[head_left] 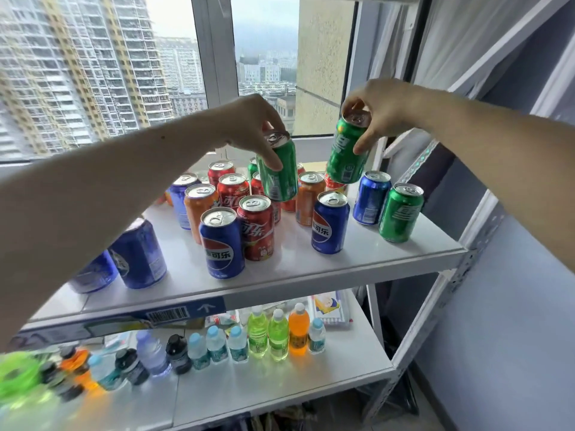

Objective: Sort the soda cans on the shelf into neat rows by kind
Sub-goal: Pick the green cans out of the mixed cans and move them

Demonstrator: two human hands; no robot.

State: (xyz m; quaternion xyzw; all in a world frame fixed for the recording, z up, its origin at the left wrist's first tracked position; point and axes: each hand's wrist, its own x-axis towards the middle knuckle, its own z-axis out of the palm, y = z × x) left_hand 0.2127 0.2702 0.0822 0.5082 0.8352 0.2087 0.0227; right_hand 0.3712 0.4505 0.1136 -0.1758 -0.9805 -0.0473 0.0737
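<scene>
My left hand [252, 126] grips a green can [280, 172] by its top, lifted above the mixed cans. My right hand [382, 110] holds a second green can [347, 154], tilted, in the air above the shelf's back right. On the white shelf [357, 262] stand blue cans [221, 242] [329, 222] [371, 197], red cans [256, 227] [233, 189], orange cans [199, 206] [308, 197] and a third green can [399, 213] at the right edge. Two more blue cans [138, 256] stand at the front left, partly hidden by my left arm.
A lower shelf [280, 390] carries a row of small bottles: clear water, green, orange and dark ones. A window with high-rise buildings is behind the shelf. The grey metal upright [448, 293] and a curtain are on the right.
</scene>
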